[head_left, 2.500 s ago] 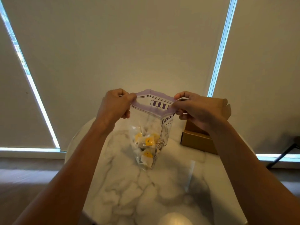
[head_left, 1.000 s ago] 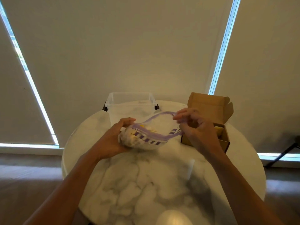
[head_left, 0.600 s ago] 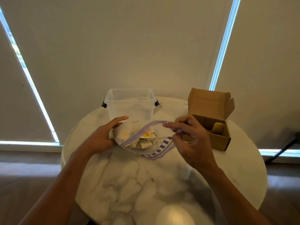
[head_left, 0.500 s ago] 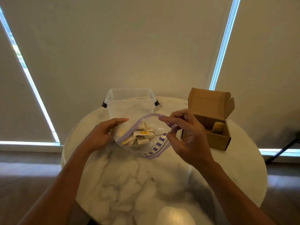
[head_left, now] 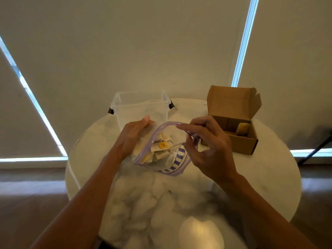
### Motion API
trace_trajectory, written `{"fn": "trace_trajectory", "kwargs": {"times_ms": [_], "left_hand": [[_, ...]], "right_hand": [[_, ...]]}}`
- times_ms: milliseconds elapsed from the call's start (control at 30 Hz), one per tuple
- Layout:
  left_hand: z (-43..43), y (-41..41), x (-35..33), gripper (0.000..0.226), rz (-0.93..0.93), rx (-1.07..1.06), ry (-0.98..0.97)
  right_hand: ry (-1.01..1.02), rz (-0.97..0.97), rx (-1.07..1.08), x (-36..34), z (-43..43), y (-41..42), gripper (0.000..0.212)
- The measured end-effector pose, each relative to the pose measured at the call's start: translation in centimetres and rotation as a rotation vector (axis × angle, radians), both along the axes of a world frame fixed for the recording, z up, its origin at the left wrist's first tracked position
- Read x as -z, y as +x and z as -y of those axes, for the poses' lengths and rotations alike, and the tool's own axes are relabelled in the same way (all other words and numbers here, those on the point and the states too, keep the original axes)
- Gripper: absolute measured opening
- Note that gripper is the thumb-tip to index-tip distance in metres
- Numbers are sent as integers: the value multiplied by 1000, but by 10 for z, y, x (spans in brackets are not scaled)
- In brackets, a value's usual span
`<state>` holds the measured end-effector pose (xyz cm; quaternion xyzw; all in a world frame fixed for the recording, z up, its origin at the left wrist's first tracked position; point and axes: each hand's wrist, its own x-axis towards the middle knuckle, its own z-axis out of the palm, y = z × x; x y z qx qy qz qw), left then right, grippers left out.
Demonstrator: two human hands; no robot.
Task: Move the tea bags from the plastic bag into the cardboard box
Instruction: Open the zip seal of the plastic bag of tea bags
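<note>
Early stage: plastic bag (head_left: 172, 163) open, tea bags (head_left: 161, 148) mostly inside, one in cardboard box (head_left: 239, 143); left hand (head_left: 131, 137) fingers (head_left: 144, 123) extended against bag; right hand (head_left: 210, 150) fingers (head_left: 186, 127) pinch rim.

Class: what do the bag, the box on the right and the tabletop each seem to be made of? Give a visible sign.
Plastic bag: thin clear glossy film, tea bags visible through it, purple zip rim.
Cardboard box: matt brown card, folded flaps.
Table: looks like polished white marble, grey veins, glare; possibly imitation.
</note>
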<state>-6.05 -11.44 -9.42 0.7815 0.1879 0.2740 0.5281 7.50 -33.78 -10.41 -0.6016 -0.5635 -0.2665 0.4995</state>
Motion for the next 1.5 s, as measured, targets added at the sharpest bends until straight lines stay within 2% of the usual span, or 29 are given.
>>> {"fn": "trace_trajectory", "kwargs": {"times_ms": [100,200,267,333,400,500,567,700,767,833,967,1033,1167,1333,1433,1500], "left_hand": [[3,5,2,36,30,-74,12],[1,3,-1,45,121,-115,-2],[-11,-8,3,51,190,-143,71],[-15,-23,5,47,180,-165,131],[-19,-34,11,46,127,-106,180],[-17,-41,21,47,128,31,92],[-9,-38,24,42,91,56,109],[9,-29,25,21,123,-109,180],[12,-26,17,37,163,-174,218],[16,-33,6,27,227,-264,214],[62,-71,-20,30,336,-313,345],[94,-86,-25,26,285,-270,509],[117,-89,-6,21,14,-316,845],[123,-83,9,56,-153,-418,821],[127,-76,3,81,-210,-436,795],[129,-74,-5,83,-200,-453,798]], "right_hand": [[44,-20,-20,-2,-3,-5,39],[75,-46,-42,-2,-8,-9,37],[75,-44,-35,-1,-8,-11,36],[70,-46,-25,0,-7,-12,37],[73,-46,-24,-1,-6,-11,37],[77,-51,-35,-2,-5,-10,37],[64,-57,-31,-1,-5,-11,36],[82,3,17,-3,-4,-11,30],[112,59,71,-3,-3,-10,27],[87,81,70,0,-2,-10,28],[22,-14,70,5,-3,-9,28],[16,-70,54,3,-4,-9,26],[-34,-52,60,1,-3,-13,25],[-214,45,66,5,14,-14,27],[-331,71,61,-2,19,-17,47],[-309,109,104,-14,21,-20,56]]}}
